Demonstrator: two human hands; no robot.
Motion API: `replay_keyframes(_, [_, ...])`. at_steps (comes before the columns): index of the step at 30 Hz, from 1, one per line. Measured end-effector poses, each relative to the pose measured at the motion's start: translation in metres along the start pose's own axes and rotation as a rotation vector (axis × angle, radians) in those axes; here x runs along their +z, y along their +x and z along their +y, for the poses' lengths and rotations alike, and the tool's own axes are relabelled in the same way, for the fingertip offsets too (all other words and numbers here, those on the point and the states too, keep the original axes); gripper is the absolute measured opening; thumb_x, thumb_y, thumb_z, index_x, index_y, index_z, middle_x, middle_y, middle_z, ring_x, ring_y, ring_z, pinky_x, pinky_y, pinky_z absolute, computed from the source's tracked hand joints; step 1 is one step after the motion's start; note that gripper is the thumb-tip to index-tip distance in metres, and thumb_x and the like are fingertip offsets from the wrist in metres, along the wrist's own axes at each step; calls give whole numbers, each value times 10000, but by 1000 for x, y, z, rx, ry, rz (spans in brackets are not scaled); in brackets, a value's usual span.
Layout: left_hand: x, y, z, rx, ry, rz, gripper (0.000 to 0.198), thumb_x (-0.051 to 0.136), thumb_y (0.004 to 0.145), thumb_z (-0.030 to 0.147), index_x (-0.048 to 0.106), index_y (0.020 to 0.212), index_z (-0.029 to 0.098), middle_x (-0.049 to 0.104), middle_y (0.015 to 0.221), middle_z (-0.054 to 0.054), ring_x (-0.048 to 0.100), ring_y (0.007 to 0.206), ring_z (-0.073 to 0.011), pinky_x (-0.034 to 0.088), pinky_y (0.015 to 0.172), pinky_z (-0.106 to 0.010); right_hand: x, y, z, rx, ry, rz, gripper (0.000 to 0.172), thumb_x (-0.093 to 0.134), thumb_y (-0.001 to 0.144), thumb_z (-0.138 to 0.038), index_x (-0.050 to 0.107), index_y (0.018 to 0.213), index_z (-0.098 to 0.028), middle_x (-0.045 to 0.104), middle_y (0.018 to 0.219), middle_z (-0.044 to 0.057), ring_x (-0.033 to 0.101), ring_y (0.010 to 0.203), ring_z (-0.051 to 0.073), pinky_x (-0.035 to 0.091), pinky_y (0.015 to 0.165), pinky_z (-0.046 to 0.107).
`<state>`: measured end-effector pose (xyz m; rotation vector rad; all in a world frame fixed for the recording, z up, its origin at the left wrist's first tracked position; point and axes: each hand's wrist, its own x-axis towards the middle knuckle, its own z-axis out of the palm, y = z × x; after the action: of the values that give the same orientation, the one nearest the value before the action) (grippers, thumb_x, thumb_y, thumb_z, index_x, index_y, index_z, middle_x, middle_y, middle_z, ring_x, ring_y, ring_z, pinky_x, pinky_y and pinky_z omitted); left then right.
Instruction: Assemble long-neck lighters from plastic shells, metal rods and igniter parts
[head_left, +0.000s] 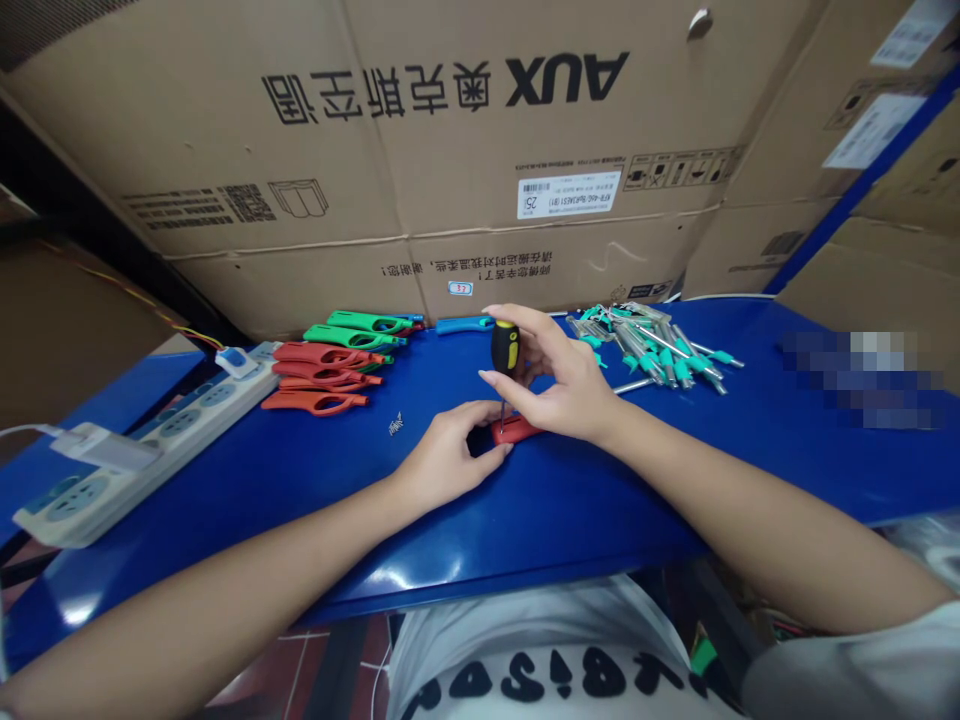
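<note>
My right hand [559, 385] grips a small black and yellow screwdriver [505, 347], held upright with its shaft pointing down. The tip meets the end of a red plastic lighter casing [517, 430] lying on the blue table. At that same end, my left hand [454, 455] has its thumb and fingers closed around the casing. A metal rod [634, 386] shows to the right of the casing; whether it is joined to it is hidden behind my right hand. Left of my left hand lies a little heap of small screws [395, 424].
Red and orange lighter casings [322, 400] and green ones [360, 322] are stacked at the back left. A blue casing [461, 325] lies by the cardboard [450, 200]. Teal-ended metal tube parts [660, 345] pile up at back right. A power strip [165, 440] runs along the left.
</note>
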<state>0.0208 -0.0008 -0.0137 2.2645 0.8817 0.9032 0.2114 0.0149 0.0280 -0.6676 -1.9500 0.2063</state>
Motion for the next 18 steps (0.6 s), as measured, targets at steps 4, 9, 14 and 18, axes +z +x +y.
replay_keyframes(4, [-1,1,1,24,4,-3,303,691,808,97,679,1104,162,744,1111,-71,702,1031,-224,548,947,-366,-2,0,-3,-40,-57,-29,559,625,938,-297,409,1452,-248,650,1287,82,688,796,147,626,764,319])
replay_keyframes(9, [0,1,1,22,1,-1,210,685,811,89,683,1008,163,733,1014,-51,691,948,-204,536,882,-332,-9,5,-10,-71,-209,-90,534,573,954,-297,413,1462,-259,616,1310,96,670,932,211,602,775,354])
replay_keyframes(14, [0,1,1,21,-6,8,130,689,809,97,641,907,168,690,900,-15,663,843,-168,518,805,-287,-14,10,-12,32,-80,-202,583,528,961,-231,319,1505,-246,554,1405,117,632,699,125,580,689,312])
replay_keyframes(18, [-1,2,2,17,-9,3,120,684,809,95,618,865,178,682,885,-6,660,842,-162,515,810,-281,-18,12,-12,10,-144,-221,559,577,965,-272,369,1483,-238,596,1355,105,644,724,131,561,673,288])
